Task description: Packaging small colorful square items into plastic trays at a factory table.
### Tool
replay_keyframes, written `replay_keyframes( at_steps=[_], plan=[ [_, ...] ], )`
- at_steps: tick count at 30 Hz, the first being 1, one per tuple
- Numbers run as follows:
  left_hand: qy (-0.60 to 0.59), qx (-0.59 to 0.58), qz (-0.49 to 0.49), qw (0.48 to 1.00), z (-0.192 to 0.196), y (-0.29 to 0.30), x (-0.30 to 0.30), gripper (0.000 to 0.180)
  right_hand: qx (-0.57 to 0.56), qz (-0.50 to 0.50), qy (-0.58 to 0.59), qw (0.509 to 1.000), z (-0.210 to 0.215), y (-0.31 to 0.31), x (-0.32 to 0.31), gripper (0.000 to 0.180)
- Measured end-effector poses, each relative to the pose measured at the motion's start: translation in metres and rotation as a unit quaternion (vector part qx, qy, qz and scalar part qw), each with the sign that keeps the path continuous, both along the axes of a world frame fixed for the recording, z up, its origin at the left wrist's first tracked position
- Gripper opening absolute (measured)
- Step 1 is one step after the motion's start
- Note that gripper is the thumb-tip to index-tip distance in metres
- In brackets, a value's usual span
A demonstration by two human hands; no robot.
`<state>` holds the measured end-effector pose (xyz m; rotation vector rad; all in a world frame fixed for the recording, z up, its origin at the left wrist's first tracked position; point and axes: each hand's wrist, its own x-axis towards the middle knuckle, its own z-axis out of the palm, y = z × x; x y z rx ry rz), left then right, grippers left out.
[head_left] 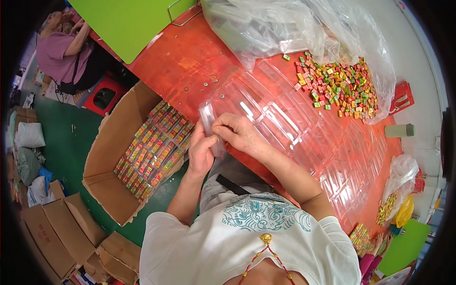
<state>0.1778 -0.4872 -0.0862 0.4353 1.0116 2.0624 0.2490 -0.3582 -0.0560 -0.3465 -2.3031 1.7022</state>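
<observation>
Near the table's edge, in front of my body, my left hand (202,151) is closed around a long, narrow clear plastic tray (207,114). The tray tilts upward, its far end rising past my fingers. My right hand (241,134) meets it from the right, thumb and fingers pinched together at the tray's side. My fingers hide its lower part. Beyond my right hand, several similar clear trays (280,118) lie across the red table (190,66). Farther right is a heap of small, colourful wrapped blocks (339,85).
A big clear plastic bag (266,26) partly covers the heap. On the left, an open cardboard box (111,156) holds filled packs (156,147). A green board (118,23) lies at the far left, with a seated person (64,52) beyond. A green cup (400,130) stands right.
</observation>
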Motion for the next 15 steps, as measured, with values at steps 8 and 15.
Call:
replay_keyframes(
  at_steps=[8,15],
  plan=[
    [-0.064,0.021,0.062,0.996,-0.012,-0.016,-0.01,0.043,0.055,-0.116,0.009,0.992,0.018,0.022,0.01,0.009],
    [-0.005,-0.013,0.162,0.987,-0.019,-0.026,-0.022,0.044,0.543,-0.099,0.045,0.833,0.003,-0.011,-0.012,0.014]
  ],
)
